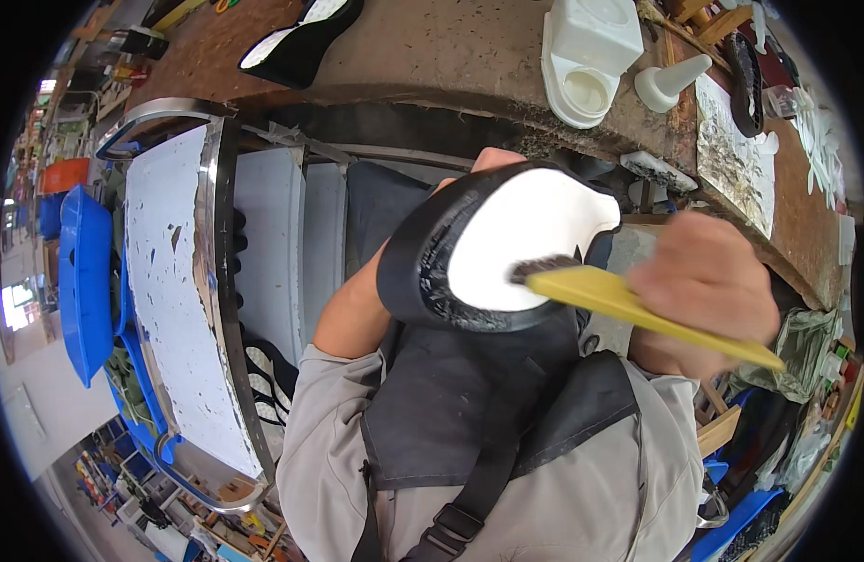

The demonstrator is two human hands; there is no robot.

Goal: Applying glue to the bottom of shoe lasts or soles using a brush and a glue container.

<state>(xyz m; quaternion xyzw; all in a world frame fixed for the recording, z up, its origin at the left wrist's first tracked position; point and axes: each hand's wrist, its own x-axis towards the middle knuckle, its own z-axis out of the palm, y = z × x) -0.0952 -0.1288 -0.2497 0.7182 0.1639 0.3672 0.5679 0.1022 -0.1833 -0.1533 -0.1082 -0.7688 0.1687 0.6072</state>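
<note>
A black shoe upper (404,272) is held in front of my chest, its white bottom (526,234) facing up. Around the toe, the black margin looks wet and shiny. My left hand (496,159) grips the shoe from behind; only some fingers show over its far edge, the rest being hidden. In my right hand (704,281), blurred by motion, is a brush with a flat yellow handle (601,295). Its dark bristles touch or hover just over the white bottom near the toe; I cannot tell which.
Across the far side runs a worn workbench (432,56) bearing another black shoe piece (296,56), a white plastic dispenser pot (587,56) and a white cone-shaped piece (671,84). To the left stand a metal-framed white panel (174,281) and a blue basin (83,281).
</note>
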